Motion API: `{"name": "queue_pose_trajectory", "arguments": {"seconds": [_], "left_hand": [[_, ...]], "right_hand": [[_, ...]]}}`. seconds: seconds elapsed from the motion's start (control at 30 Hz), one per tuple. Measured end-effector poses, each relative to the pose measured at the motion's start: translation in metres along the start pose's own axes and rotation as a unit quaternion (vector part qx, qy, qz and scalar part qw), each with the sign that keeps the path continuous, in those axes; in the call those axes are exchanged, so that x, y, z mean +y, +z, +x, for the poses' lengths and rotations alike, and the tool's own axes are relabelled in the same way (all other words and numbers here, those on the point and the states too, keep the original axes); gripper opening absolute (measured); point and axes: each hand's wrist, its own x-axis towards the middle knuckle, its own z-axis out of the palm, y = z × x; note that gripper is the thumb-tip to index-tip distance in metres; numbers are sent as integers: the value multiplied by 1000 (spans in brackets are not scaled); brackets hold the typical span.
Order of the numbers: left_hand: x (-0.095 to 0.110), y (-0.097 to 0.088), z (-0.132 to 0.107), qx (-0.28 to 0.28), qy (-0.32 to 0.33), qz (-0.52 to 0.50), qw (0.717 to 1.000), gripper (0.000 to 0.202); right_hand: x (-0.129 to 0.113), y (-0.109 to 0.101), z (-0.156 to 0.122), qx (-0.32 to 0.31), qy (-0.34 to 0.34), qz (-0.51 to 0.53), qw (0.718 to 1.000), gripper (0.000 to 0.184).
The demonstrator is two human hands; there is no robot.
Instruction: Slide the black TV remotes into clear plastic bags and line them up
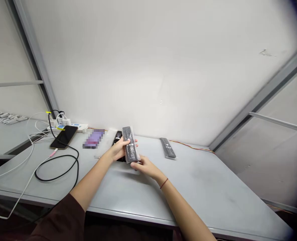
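My left hand [118, 149] is wrapped around a dark remote control [130, 144] in a clear plastic sleeve, thumb across its button side. The remote is held above the table, tilted, with its buttons facing me. At its lower end, my right hand [144, 166] has its thumb and fingers closed on the sleeved edge. Partly hidden behind my left hand lies a black object [118, 135] with a small label. A second sleeved remote control [168, 148] rests on the table to the right of both hands.
On the grey table [203, 187], a black phone [64, 137] leans near a white power strip [81, 127] with plugs. A black cable [55, 180] and white cables loop across the left. A blurred purple item [94, 138] lies left of my hands. Thin coloured wires [191, 145] run along the wall.
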Motion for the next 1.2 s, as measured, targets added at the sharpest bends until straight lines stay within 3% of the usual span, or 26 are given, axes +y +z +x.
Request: {"name": "queue_pose_trajectory", "arguments": {"seconds": [0.1,0.27,0.4,0.57,0.67,0.77,0.83,0.9,1.03,1.2], "left_hand": [[-3,2,-1,-16,3,65,998,49],[-10,0,-1,14,-1,256,967,52],[-19,1,2,20,-1,323,946,51],[-27,7,15,33,-6,324,945,43],[-38,12,33,51,-20,339,939,38],[-57,23,58,51,-53,367,927,32],[-71,33,74,52,-77,412,907,28],[-83,44,89,58,-85,483,869,28],[-95,62,112,78,-76,547,830,29],[-98,77,129,91,-44,613,784,27]], "right_hand": [[0,3,2,15,45,71,996,41],[1,1,4,71,28,165,983,41],[2,-4,6,134,33,92,986,43],[0,-21,3,203,20,-115,972,46],[4,-45,-3,271,17,-248,930,46],[17,-72,-11,361,69,-399,840,36],[29,-85,-15,392,116,-467,784,33],[38,-93,-17,402,170,-485,758,39],[45,-98,-18,379,249,-452,768,41],[44,-100,-19,368,252,-431,785,37]]}}
